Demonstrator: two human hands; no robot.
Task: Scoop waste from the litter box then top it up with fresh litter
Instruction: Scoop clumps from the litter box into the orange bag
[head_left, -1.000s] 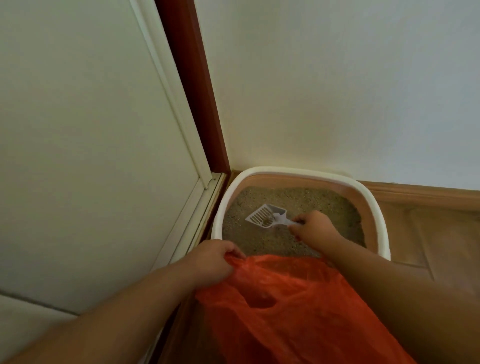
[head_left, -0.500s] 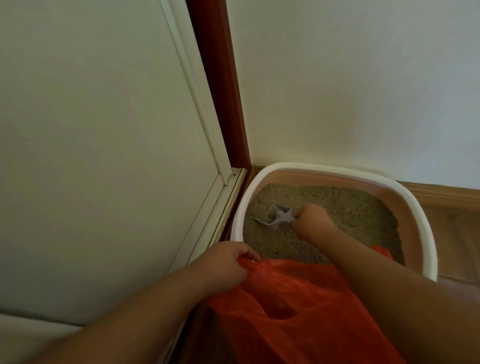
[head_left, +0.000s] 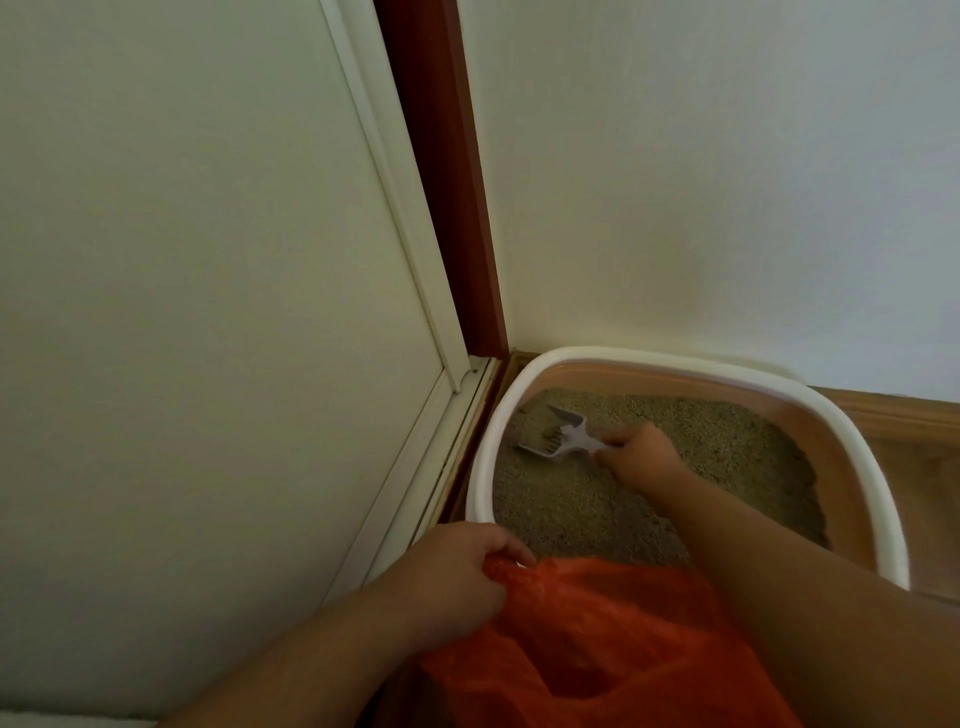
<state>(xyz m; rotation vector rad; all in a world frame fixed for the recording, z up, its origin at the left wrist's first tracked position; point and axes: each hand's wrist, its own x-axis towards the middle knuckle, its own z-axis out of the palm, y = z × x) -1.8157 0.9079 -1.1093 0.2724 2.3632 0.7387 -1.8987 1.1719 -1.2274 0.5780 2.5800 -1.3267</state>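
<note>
Litter box (head_left: 519, 415), floor corner. Right hand (head_left: 641, 454) inside, grip closed on scoop (head_left: 558, 439), tilted w/ clump. Left hand (head_left: 457, 577) pinches orange bag (head_left: 597, 639) at near rim. Scooping underway; fresh litter not yet added.

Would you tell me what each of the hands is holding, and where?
Right hand grips the scoop by its handle; left hand pinches the orange bag at its rim.

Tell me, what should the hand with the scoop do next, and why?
Probably lift the scoop and carry it back to the orange bag. The right hand holds it tilted in the litter with a clump inside, and the left hand holds the bag's edge.
</note>
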